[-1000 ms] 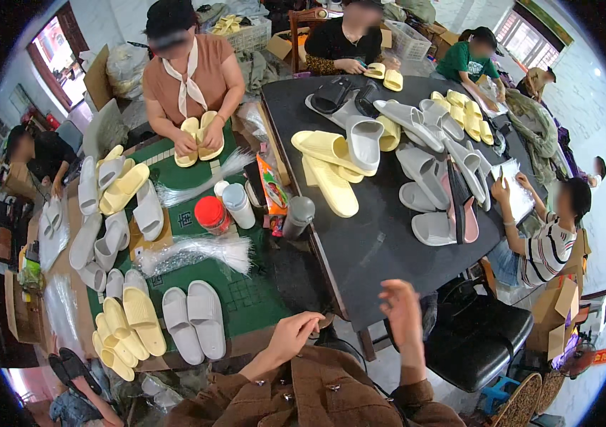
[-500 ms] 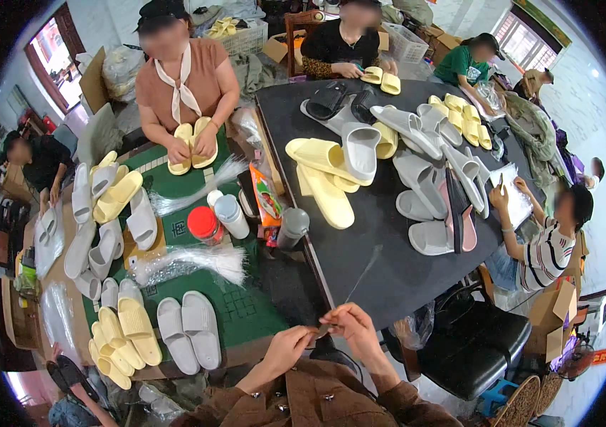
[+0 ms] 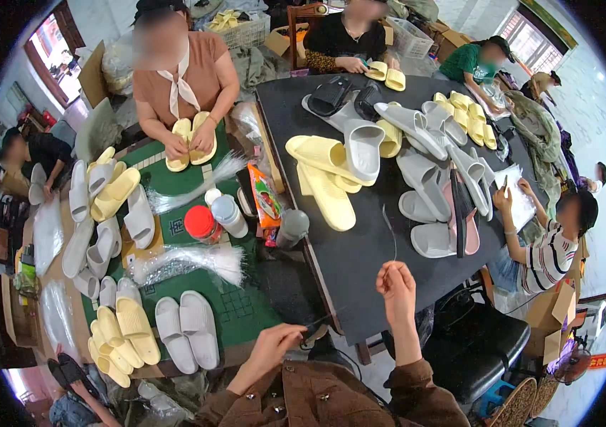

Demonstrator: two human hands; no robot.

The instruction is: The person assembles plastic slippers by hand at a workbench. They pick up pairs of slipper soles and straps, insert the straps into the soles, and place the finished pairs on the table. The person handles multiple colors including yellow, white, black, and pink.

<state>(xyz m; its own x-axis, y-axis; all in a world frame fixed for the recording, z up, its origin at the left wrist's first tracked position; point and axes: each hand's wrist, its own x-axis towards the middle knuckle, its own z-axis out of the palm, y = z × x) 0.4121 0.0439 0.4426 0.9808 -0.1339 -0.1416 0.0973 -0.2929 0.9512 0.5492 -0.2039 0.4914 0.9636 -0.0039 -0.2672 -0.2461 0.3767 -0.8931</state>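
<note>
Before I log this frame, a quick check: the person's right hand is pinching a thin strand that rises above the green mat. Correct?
Not quite: the right hand is pinching a thin strand, but it rises above the black table, not the green mat, as the head view shows.

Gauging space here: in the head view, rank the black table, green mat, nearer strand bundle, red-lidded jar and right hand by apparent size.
1. Black table
2. Green mat
3. Nearer strand bundle
4. Right hand and red-lidded jar: too alike to rank; nearness unsure
</note>
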